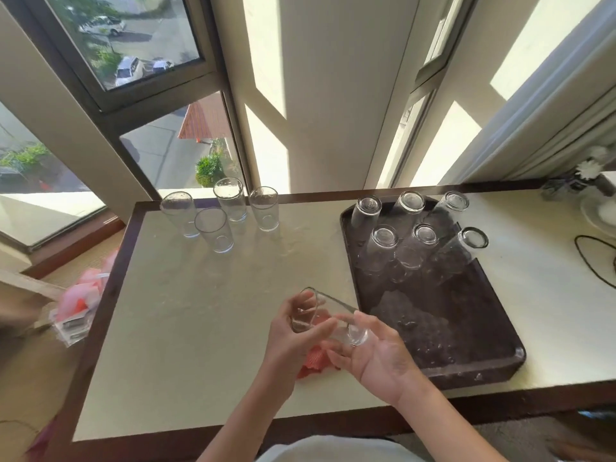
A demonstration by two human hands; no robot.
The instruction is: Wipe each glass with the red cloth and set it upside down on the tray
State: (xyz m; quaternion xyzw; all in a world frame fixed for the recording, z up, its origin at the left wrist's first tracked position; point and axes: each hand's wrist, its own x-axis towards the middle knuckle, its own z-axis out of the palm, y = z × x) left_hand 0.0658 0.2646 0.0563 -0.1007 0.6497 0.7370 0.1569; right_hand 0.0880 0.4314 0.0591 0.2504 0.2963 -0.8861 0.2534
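**Held glass** (328, 311): clear, plain tumbler that tapers toward a thick base. It lies tilted nearly on its side in the air, just above the near middle of the desk (200, 311), with its mouth to the left and its base to the right.
**Left hand** (293, 335): fingers and thumb curled round the mouth end, grasping it.
**Right hand** (380, 355): palm up, fingers cupped under the base and thumb over it, also grasping.
**Red cloth** (315, 360): crumpled on the desk directly beneath both hands and mostly hidden by them. Whether it touches the held glass cannot be told.
**Tray** (466, 375): dark brown, rectangular, spotted with water, on the desk just right of the hands.
**Six glasses** (383, 248): upside down on the tray's far half, in two rows of three.
**Four glasses** (215, 230): upright, clustered at the desk's far left corner, well apart from the tray.
**Desk**: pale top with a dark wooden edge, set against windows.
**Black cable** (590, 258): looped at the desk's right end.
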